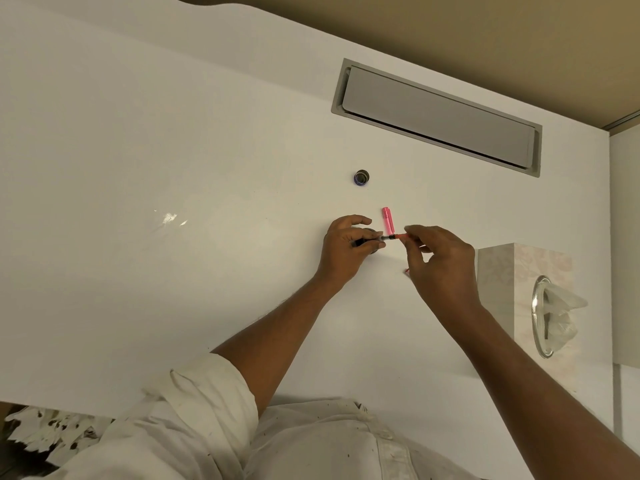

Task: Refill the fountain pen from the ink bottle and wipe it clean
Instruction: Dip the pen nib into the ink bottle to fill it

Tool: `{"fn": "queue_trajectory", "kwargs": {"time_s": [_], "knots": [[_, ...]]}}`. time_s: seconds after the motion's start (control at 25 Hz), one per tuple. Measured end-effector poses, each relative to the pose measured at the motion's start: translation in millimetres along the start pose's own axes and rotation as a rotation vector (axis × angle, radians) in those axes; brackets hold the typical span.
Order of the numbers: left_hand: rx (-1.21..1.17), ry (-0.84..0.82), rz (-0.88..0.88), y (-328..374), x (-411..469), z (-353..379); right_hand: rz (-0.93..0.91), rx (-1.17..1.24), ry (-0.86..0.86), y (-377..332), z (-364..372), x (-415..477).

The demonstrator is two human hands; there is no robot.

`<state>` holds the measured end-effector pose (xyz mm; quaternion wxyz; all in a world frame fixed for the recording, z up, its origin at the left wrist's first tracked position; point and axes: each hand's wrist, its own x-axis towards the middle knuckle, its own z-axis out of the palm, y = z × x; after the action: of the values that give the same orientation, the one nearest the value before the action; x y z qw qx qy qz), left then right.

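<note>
Above the white table (173,133), the left hand (341,249) pinches the fountain pen (375,239) in its fingers; the right hand (441,261) fingers pinch its red end.

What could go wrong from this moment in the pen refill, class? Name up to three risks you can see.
1. The left hand holds the pen section over the ink bottle; a nudge could probably tip it onto the white desk.
2. The right hand works the converter end; ink may drip.
3. The tissue box sits apart, so wiping could come late.
</note>
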<state>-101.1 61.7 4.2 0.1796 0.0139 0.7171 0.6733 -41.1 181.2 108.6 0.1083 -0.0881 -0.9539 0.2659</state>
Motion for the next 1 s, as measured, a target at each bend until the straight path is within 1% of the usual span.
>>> {"fn": "queue_trajectory", "kwargs": {"time_s": [0.32, 0.48, 0.68, 0.84, 1.0], "knots": [[-0.024, 0.005, 0.013, 0.5, 0.8, -1.1, -0.012, -0.051, -0.008, -1.5, 1.0, 1.8], [0.002, 0.005, 0.028, -0.1, 1.2, -1.5, -0.004, -0.058, -0.003, -0.6, 1.4, 2.4], [0.039, 0.01, 0.04, 0.1, 1.4, -1.2, -0.005, 0.009, 0.019, -0.3, 1.2, 0.4], [0.095, 0.007, 0.045, 0.0, 1.4, -1.4, -0.021, -0.019, 0.002, 1.6, 2.0, 1.1], [0.099, -0.017, 0.027, 0.3, 1.2, -1.8, -0.004, -0.036, -0.01, 1.3, 2.5, 0.6]]}}
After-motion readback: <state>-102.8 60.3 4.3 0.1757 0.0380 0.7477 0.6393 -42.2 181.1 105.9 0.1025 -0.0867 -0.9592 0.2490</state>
